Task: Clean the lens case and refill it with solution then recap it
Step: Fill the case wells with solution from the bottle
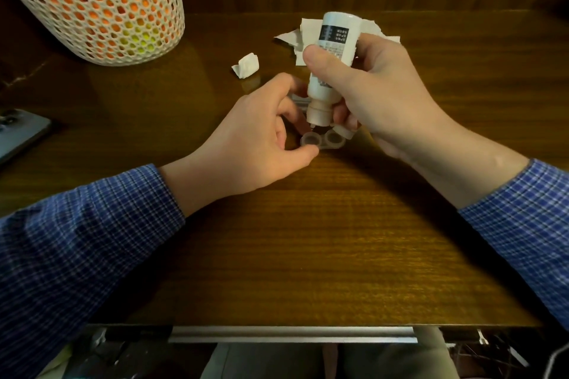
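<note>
On the tabletop (308, 240), my left hand (258, 138) pinches the open case (320, 141); my right hand (372, 92) grips the bottle (332, 52), upended, tip over the left well.

You are wearing blue checked sleeves (92, 224), holding a white bottle (334, 49) over the clear case (320, 141) on brown woodgrain table (308, 240).

right hand (372, 83) tipping solution bottle (331, 64) over open lens case (320, 141), left hand (255, 138) steadying it
</note>
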### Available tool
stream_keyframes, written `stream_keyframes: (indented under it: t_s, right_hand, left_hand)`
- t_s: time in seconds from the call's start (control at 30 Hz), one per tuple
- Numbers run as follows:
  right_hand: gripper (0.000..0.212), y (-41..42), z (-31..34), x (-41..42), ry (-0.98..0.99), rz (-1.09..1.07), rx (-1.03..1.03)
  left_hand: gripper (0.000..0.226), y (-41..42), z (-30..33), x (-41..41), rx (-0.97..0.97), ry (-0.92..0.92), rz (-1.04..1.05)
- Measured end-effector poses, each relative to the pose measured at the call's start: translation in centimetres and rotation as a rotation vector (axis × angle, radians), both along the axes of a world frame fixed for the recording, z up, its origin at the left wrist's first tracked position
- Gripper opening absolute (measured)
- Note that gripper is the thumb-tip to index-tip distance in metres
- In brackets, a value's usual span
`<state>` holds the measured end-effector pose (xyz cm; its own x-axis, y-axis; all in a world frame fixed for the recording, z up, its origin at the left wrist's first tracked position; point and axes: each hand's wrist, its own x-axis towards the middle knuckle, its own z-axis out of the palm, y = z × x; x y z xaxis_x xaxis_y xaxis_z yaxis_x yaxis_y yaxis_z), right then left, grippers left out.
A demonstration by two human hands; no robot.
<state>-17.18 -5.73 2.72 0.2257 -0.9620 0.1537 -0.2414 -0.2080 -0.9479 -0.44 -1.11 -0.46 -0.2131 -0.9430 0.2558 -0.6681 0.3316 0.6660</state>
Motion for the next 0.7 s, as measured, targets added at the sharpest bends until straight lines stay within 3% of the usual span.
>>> stream_keyframes:
  t_s: [0.17,0.3,0.4,0.53,0.7]
  right_hand:
    - [0.03,-0.5,0.5,-0.6,-0.161,-0.009,0.184]
    - [0.048,-1.4,1.5,-2.1,-0.426,0.022,0.523]
    - [0.058,-1.8,2.2,-3.3,-0.574,0.225,0.756]
    - [0.043,-1.6,2.1,-4.2,-0.55,0.657,1.054]
    - [0.048,-1.8,1.6,-4.6,-0.452,0.874,1.165]
  left_hand:
    - [0.072,-0.1,-0.1,0.2,0.018,0.026,-0.019]
    - [0.078,-0.1,0.3,0.7,0.035,0.049,-0.048]
    - [0.078,-0.3,1.3,1.2,-0.096,0.041,0.025]
    - [0.069,-0.4,2.8,0.7,-0.347,-0.031,-0.015]
    - [0.059,0.2,2.7,-0.4,-0.283,-0.068,-0.131]
